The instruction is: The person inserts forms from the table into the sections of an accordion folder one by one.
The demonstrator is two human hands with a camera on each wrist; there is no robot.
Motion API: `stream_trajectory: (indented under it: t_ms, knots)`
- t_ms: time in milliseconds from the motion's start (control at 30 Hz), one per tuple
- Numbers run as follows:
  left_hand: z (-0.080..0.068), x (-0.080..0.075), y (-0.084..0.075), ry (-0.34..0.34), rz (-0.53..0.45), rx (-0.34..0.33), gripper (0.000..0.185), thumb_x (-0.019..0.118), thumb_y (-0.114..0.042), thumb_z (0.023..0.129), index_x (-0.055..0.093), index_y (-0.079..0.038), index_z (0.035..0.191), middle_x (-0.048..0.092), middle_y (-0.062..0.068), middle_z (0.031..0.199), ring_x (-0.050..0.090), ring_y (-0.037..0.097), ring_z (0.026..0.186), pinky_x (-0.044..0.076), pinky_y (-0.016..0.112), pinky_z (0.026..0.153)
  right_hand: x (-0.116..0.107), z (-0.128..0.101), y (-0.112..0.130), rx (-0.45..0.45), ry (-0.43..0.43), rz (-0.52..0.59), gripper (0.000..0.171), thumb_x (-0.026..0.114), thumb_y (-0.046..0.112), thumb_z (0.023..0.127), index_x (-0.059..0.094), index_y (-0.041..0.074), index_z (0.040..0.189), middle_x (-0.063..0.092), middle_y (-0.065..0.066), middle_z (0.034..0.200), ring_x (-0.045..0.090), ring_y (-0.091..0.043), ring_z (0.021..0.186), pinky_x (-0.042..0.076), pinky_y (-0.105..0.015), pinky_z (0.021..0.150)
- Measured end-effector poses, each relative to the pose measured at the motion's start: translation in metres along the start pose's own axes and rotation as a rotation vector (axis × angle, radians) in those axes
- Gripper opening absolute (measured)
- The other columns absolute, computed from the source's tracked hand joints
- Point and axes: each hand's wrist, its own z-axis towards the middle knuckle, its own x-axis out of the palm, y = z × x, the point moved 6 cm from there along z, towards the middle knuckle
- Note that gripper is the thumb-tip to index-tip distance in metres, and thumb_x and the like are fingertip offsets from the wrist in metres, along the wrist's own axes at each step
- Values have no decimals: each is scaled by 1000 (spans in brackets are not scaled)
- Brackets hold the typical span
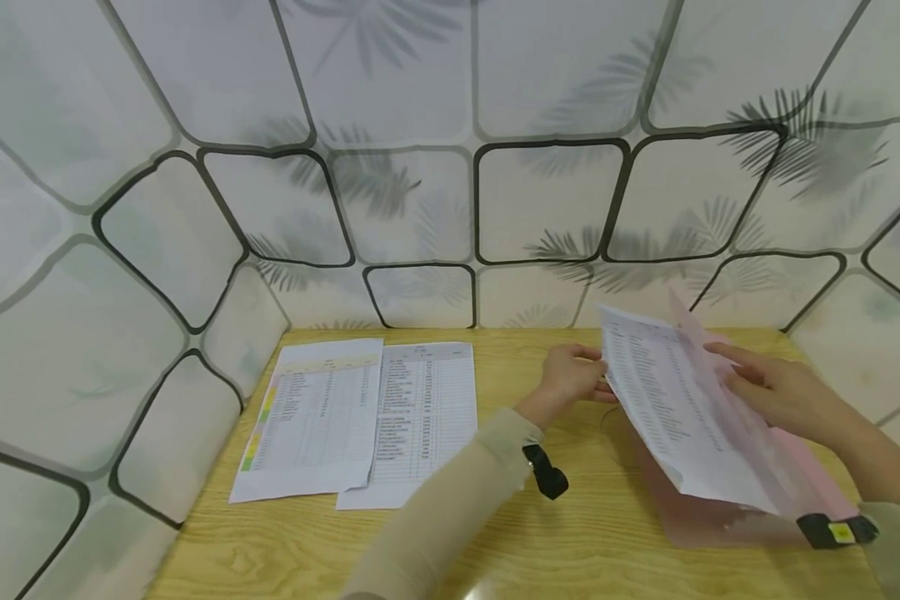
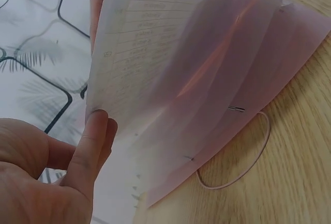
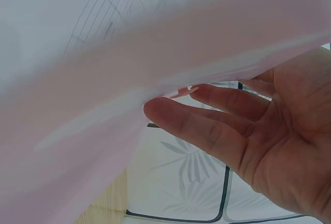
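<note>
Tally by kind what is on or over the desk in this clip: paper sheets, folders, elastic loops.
Printed sheets: 3, two lying flat on the desk, the left sheet and the middle sheet, and a lifted sheet between the left hand and right hand.
Pink folder: 1
Elastic loop: 1
Total: 5

Bright, even indoor light, soft shadows, wide-angle bending at head-view edges, right wrist view blurred close up

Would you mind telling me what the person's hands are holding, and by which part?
The left hand pinches the printed white sheet's left edge; the right hand props open the translucent pink folder's flap.
</note>
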Motion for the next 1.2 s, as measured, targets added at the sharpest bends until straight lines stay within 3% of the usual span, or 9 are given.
stream_trajectory:
  t_ms: [167, 400, 600, 933, 1200]
  knots:
    - [-1, 6, 4, -15, 11, 8, 17, 64, 6, 98, 70, 2, 113, 77, 23, 90, 76, 50, 89, 67, 47, 73, 1, -1, -1, 11, 3, -3, 54, 57, 19, 108, 44, 5, 158, 51, 1, 76, 45, -4, 55, 43, -25, 51]
    - [-1, 5, 4, -64, 20, 48, 18, 62, 7, 97, 73, 0, 109, 79, 18, 92, 78, 45, 81, 66, 40, 64, 1, -2, -1, 4, 2, 2, 54, 56, 20, 109, 43, 5, 159, 55, 0, 80, 45, -3, 56, 43, -25, 52]
    - [0, -2, 2, -122, -27, 79, 17, 61, 7, 97, 74, 1, 107, 79, 20, 87, 78, 46, 80, 67, 48, 71, 0, -3, 0, -16, -25, 3, 53, 58, 18, 108, 45, 5, 158, 54, 1, 77, 45, -2, 54, 42, -25, 51]
    - [-3, 15, 10, -96, -35, 48, 15, 63, 6, 96, 72, 1, 109, 79, 21, 91, 77, 49, 83, 66, 50, 71, 1, -5, 0, -40, -64, 8, 54, 59, 18, 107, 46, 11, 159, 42, 9, 65, 42, -1, 52, 41, -25, 48]
    - [-4, 28, 16, -61, -8, 32, 18, 66, 5, 97, 71, 6, 114, 79, 24, 96, 77, 48, 85, 66, 44, 65, 1, -4, 2, -17, -30, 2, 52, 58, 18, 107, 46, 4, 156, 56, 0, 79, 44, -3, 57, 40, -24, 52]
